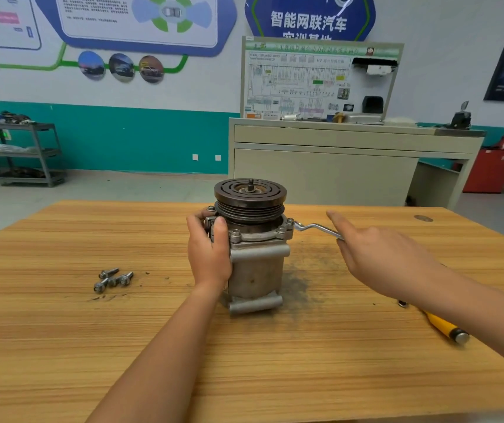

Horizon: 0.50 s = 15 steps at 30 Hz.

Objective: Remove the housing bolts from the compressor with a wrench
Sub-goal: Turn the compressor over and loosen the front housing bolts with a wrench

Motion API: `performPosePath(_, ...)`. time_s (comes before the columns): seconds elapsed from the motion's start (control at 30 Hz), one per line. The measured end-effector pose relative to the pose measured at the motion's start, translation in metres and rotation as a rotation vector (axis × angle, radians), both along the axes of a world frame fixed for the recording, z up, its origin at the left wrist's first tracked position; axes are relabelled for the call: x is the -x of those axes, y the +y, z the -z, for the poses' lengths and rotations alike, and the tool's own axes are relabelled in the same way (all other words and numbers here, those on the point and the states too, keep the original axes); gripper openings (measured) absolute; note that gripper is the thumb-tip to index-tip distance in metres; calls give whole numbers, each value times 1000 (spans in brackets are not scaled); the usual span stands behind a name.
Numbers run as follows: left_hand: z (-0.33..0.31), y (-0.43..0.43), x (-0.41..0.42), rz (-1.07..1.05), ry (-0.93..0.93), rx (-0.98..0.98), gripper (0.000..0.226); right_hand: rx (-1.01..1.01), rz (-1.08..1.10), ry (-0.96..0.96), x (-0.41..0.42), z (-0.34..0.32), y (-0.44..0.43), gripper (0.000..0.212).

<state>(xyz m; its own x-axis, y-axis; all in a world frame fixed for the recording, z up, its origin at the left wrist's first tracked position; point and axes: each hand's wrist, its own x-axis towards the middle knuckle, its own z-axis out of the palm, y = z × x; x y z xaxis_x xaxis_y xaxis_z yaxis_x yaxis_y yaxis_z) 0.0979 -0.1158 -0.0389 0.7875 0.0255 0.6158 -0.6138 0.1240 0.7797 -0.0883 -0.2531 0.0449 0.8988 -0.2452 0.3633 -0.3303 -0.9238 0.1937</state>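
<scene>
The grey compressor [258, 264] stands upright mid-table, its dark pulley on top. My left hand [209, 248] grips its left side, thumb on the flange by a bolt [235, 235]. A silver offset wrench [314, 228] sits on a flange bolt at the compressor's right and sticks out to the right. My right hand [378, 254] rests on the wrench's handle end; the index finger points out straight, and whether the other fingers curl round the handle is hidden. Three loose bolts [113, 279] lie on the table to the left.
A yellow-handled tool [444, 326] lies on the wooden table [275, 361] under my right forearm. Dark grime marks the tabletop right of the compressor. Behind the table stand a beige training bench [336, 166], a grey shelf cart [22, 154] and a red cabinet [488, 172].
</scene>
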Motion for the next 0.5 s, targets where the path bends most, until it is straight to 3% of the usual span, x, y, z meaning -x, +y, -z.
performPosePath(0.27, -1, 1, 3, -75, -7, -44, 47, 179, 44, 131, -10, -15, 28, 45)
performPosePath(0.4, -5, 3, 5, -45, 6, -61, 34, 176, 89, 247, -17, -18, 57, 60)
performPosePath(0.5, -5, 3, 5, -25, 31, -67, 34, 259, 70, 284, -15, -21, 64, 56)
